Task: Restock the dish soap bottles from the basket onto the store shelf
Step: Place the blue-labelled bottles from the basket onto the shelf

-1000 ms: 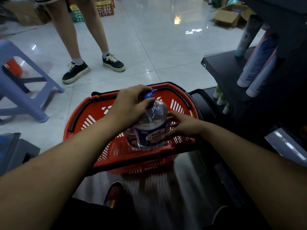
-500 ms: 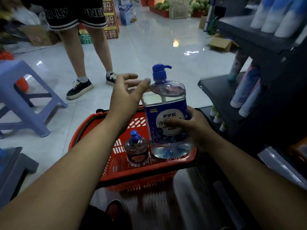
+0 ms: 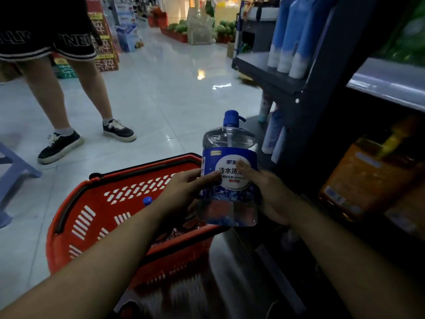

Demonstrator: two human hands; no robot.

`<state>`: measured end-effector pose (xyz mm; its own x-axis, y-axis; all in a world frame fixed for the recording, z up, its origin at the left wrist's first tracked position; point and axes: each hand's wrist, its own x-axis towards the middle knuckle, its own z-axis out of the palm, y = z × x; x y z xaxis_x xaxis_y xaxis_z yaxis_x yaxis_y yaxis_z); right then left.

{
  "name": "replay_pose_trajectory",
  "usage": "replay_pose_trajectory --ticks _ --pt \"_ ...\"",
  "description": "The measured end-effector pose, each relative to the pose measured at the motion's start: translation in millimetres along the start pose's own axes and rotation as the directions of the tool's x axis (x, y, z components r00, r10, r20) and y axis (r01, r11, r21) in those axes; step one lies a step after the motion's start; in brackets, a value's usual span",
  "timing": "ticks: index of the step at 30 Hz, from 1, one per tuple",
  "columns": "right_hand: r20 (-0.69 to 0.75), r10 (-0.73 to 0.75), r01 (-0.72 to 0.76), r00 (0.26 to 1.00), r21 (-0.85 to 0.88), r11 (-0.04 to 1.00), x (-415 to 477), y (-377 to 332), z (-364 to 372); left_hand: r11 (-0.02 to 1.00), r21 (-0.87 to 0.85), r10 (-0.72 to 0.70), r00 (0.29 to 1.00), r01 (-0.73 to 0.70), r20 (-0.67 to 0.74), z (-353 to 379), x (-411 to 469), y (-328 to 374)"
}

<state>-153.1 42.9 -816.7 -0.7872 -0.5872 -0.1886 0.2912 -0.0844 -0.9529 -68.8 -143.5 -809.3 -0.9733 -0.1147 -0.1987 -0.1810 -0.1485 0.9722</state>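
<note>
1. Your left hand [image 3: 184, 192] and right hand [image 3: 271, 192] both gripped the large clear plastic dish soap bottle with a blue pump and blue label [image 3: 230, 194]. Your fingers curled round its sides and your thumbs pressed on the label.
2. You held the bottle upright in the air over the right end of the red slotted plastic basket [image 3: 76, 203], not yet on the shelf.
3. The small blue bottle cap [image 3: 147, 200] showed inside the basket.
4. The dark metal store shelf [image 3: 257, 65] stood to your right, carrying blue-and-white tubes [image 3: 289, 42].
5. Farther off, a bystander's black sneaker [image 3: 59, 146] rested on the pale tiled floor [image 3: 161, 93].
</note>
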Motion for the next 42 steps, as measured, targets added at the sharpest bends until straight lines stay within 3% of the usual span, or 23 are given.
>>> replay_pose_trajectory --ticks 8,20,29,36,42 --pt "-0.143 0.018 -0.027 0.99 -0.061 0.998 -118.3 -29.4 -37.5 0.995 -0.044 -0.074 0.959 0.089 0.272 70.8 -47.7 6.2" --pt "-0.396 -0.106 0.102 0.912 -0.03 0.994 -301.5 -55.2 -85.5 0.995 0.082 -0.097 0.832 0.063 0.546 206.4 -118.7 17.4" --pt "-0.623 -0.159 0.179 0.766 -0.03 0.983 -410.2 -35.6 -126.1 0.99 0.049 -0.13 0.728 0.131 0.673 317.4 -155.2 -8.5" --pt "-0.746 -0.227 0.223 0.626 -0.108 0.969 -479.7 -11.4 -158.7 0.99 0.129 -0.066 0.625 -0.057 0.778 400.8 -175.7 -39.5" --pt "-0.796 -0.266 0.21 0.545 -0.177 0.961 -527.4 14.1 -184.2 0.989 0.123 -0.056 0.566 -0.081 0.823 447.5 -191.8 -65.8"
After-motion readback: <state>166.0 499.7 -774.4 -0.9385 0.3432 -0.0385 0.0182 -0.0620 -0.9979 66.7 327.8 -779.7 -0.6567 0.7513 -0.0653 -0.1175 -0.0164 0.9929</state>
